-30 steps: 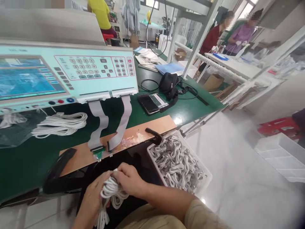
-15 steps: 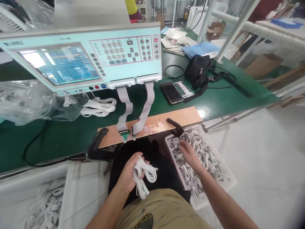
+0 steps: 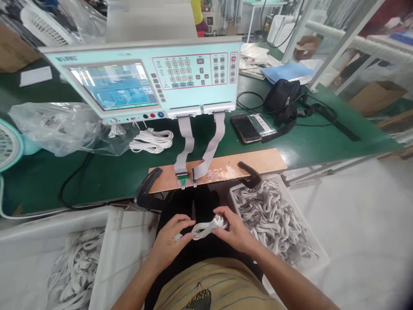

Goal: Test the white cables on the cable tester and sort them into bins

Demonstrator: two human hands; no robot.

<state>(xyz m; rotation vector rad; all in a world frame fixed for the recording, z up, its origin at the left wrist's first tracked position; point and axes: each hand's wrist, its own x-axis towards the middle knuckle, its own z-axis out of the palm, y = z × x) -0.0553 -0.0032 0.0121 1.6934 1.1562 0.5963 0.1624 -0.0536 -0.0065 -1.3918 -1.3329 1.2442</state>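
A bundled white cable (image 3: 204,229) is stretched sideways between my hands, above my lap. My left hand (image 3: 172,239) grips its left end between thumb and fingers. My right hand (image 3: 230,228) pinches the right end, where a small pale connector shows near the fingertips. Beyond the hands, two grey ribbon cables (image 3: 186,144) run down from the tester (image 3: 196,97) to small connector boards (image 3: 183,181) at the front edge of a wooden board (image 3: 222,168). Neither hand touches the boards.
Black clamps (image 3: 146,187) hold the wooden board to the green table (image 3: 106,176). Bins of bundled cables stand at the right (image 3: 311,219) and left (image 3: 111,241). On the table lie another white cable bundle (image 3: 151,141), a phone (image 3: 245,128) and a black pouch (image 3: 282,97).
My right hand has come from over the right bin to the cable and taken its right end. The bundle has turned from hanging loops to lying sideways. The view has shifted left.
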